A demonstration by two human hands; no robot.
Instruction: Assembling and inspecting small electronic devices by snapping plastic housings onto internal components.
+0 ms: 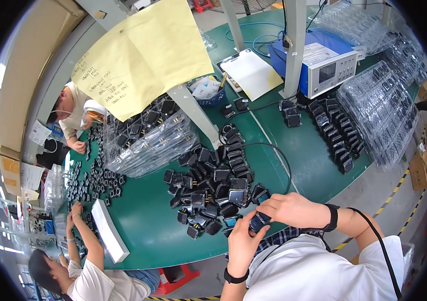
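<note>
At the near edge of the green table, my left hand [243, 238] is closed around a small black square device [259, 222] with a glossy face. My right hand [290, 209] bends over the same device, its fingers pressed against the upper end; what else those fingertips hold is hidden. A teal-and-black piece [262, 197] shows just beyond my right fingertips. Left of my hands spreads a loose heap of similar black devices [213, 188], some with metal pins showing. A black cable [288, 168] curves across the table toward my right hand.
Rows of black devices [335, 133] stand at the right, beside stacked clear plastic trays [379, 115] and a blue-and-white bench instrument [319, 65]. A grey post [193, 110] rises beyond the heap. Two people work at the left, near a white box [109, 231].
</note>
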